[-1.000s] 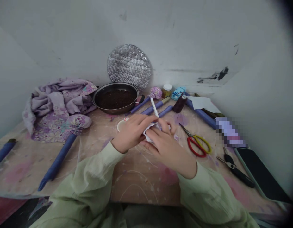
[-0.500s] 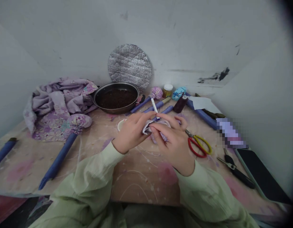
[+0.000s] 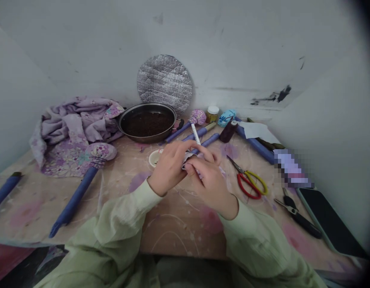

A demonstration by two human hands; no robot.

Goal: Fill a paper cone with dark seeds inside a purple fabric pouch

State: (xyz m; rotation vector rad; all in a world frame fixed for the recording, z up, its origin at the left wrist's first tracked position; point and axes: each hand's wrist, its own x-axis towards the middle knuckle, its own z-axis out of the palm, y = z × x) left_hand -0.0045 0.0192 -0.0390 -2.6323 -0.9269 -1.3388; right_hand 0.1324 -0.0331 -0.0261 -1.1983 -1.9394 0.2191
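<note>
Both hands meet over the middle of the table around a small piece of purple-patterned fabric (image 3: 187,157). My left hand (image 3: 169,167) grips its left side, with fingers bent over the top. My right hand (image 3: 209,181) pinches the near edge between thumb and forefinger. Most of the fabric is hidden by the fingers. Just beyond the fingertips a white marker (image 3: 195,134) slants across blue-wrapped sticks (image 3: 209,141). A small white bowl (image 3: 155,159) sits beside my left hand, partly covered by it. To the right of my right hand lie scissors (image 3: 249,184) with red and yellow handles.
On the left are crumpled floral cloth (image 3: 68,130) and a blue-handled stick with a fabric-wrapped head (image 3: 101,154). A dark-filled pan (image 3: 147,138) stands at the back near a thread spool (image 3: 228,132). Pliers (image 3: 305,224) and a phone (image 3: 329,220) lie at the right.
My right hand has shifted left, closer to my left hand, and its fingers have folded in over the fabric. More of the white bowl and the scissor blades now shows.
</note>
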